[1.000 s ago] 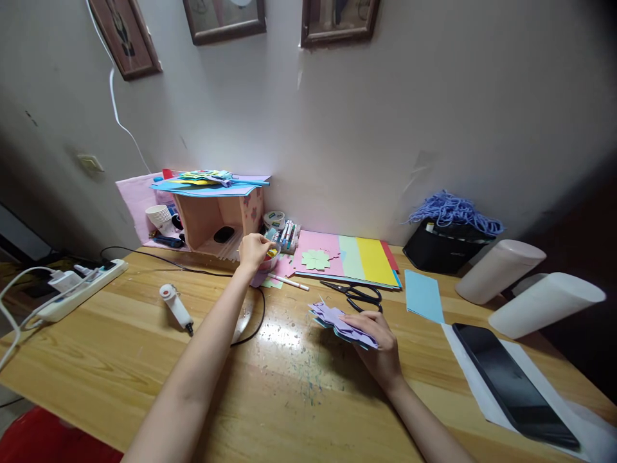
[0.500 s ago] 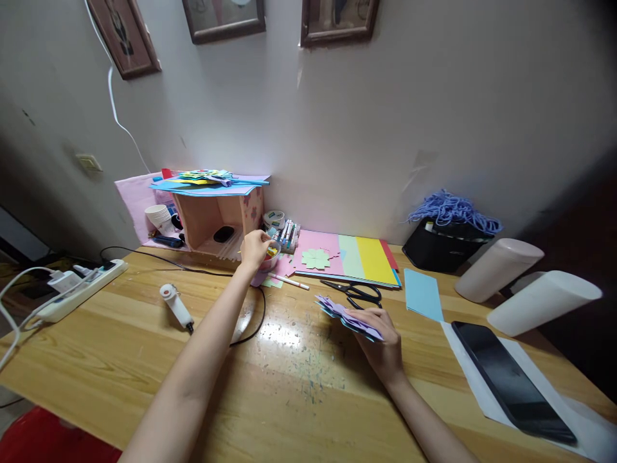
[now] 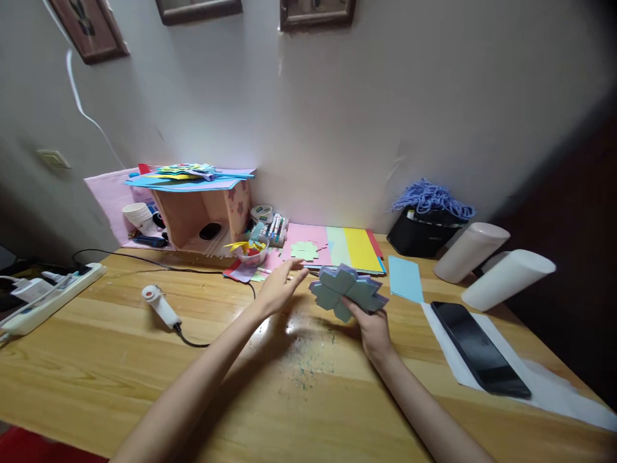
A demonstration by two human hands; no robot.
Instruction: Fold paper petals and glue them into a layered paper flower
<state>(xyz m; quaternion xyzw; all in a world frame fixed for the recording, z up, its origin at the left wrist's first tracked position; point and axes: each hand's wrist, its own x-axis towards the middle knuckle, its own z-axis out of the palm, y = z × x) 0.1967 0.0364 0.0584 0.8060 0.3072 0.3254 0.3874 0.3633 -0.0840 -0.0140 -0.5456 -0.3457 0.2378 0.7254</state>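
My right hand [image 3: 375, 331] grips a layered paper flower [image 3: 340, 288], thumb across its front. Its pale blue-green face is turned towards me, and lilac layers show along the edges. To the left of it, my left hand [image 3: 282, 286] reaches over the table with fingers stretched out and apart, not touching the flower. Nothing shows in it. Behind the hands lies a pale green paper flower [image 3: 304, 251] on sheets of coloured paper [image 3: 359, 247]. A clear bowl [image 3: 252, 257] with red and yellow paper pieces stands beyond my left hand.
A hot glue gun [image 3: 161, 307] lies left, its cord running right. A power strip [image 3: 53, 302] is at the left edge. A box [image 3: 238, 209] topped with paper stands at the wall. A phone [image 3: 479, 347], white rolls [image 3: 508, 280] and a black yarn holder [image 3: 424, 235] are right.
My left hand has come away from the clear bowl, moving right and nearer the flower, its fingers opening. My right hand has tipped the flower up so its face shows. The view has shifted right.
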